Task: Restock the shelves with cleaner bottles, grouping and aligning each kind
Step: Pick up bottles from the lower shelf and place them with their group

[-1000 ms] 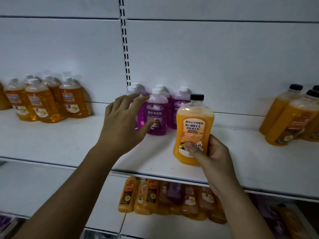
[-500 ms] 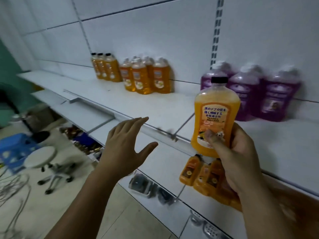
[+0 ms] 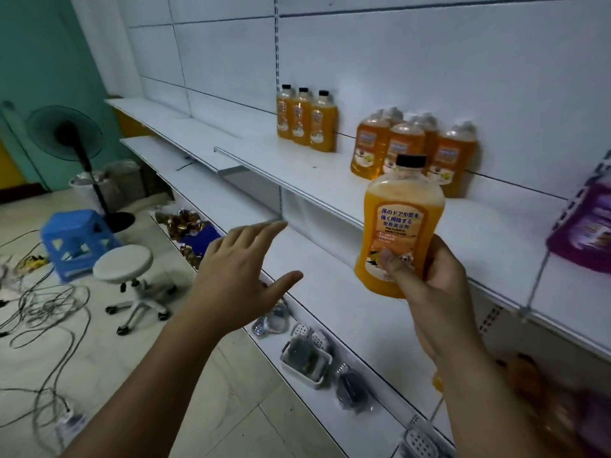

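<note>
Far left, on the floor: standing fan, blue plastic stool, white wheeled stool, loose cables. Left hand held out in the air in front of the lower shelf, fingers spread, palm down, touching nothing. Behind, on the upper shelf: three black-capped orange bottles in a row against the back panel, then a cluster of white-capped amber bottles. Right hand clamped around the lower body of a black-capped orange cleaner bottle, thumb across the label, bottle upright, slightly tilted, held off the shelf before its front edge. Far right: purple bottle, cut by the frame.
</note>
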`<state>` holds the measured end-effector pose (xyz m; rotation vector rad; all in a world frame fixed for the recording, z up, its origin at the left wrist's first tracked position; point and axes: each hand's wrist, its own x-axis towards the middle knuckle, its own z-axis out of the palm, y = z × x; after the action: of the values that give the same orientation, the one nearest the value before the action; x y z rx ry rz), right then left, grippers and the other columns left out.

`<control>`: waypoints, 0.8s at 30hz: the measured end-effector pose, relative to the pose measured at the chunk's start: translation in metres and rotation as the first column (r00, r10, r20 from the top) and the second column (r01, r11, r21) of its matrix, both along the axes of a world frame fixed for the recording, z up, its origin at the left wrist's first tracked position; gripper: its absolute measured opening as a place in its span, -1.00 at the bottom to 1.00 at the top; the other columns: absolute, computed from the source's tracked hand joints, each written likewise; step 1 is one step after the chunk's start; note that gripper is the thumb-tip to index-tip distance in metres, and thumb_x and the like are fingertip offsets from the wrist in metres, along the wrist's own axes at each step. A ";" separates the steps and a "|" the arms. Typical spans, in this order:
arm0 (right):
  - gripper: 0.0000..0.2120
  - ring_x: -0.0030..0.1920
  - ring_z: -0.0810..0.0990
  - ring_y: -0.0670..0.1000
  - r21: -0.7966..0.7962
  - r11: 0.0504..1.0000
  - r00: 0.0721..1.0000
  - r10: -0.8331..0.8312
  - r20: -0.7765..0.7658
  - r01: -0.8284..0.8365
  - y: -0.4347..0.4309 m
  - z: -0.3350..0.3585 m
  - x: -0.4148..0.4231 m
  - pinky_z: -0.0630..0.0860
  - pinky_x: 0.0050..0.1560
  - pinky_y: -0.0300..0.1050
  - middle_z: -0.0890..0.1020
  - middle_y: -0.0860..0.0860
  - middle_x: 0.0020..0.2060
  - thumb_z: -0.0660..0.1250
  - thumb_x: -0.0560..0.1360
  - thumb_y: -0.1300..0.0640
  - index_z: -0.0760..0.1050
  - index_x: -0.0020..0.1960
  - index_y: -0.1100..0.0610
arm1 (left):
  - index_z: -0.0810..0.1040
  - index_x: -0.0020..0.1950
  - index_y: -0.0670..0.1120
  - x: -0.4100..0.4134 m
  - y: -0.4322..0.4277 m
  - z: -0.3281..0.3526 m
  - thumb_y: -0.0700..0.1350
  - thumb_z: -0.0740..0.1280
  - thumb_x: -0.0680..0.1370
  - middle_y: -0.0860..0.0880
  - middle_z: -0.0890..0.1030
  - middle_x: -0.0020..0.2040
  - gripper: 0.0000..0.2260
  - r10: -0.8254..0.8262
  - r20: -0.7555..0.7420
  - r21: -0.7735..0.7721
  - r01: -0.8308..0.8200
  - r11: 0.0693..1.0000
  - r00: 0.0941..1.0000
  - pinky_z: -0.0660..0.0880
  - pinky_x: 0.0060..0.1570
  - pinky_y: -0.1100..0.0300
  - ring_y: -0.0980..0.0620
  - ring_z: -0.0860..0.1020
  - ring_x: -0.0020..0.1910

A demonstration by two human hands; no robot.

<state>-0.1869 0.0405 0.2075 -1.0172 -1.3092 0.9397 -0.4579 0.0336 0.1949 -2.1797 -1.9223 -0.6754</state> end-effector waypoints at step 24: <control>-0.57 0.12 0.73 0.04 0.022 0.987 0.988 0.156 -0.004 -0.156 0.282 0.006 -0.279 0.62 0.24 0.18 0.75 -0.03 0.08 0.60 0.41 -0.05 0.60 0.22 0.00 | 0.17 0.65 0.14 -0.258 0.242 0.013 0.51 0.12 0.56 0.07 0.33 0.61 -0.24 0.087 -0.095 0.019 -0.085 0.996 0.992 0.17 0.57 -0.08 -0.01 0.26 0.59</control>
<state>-0.4663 0.3221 0.2132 -0.9047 -1.4071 1.0434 -0.7163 0.2759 0.2081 -2.0672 -1.9430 -0.5589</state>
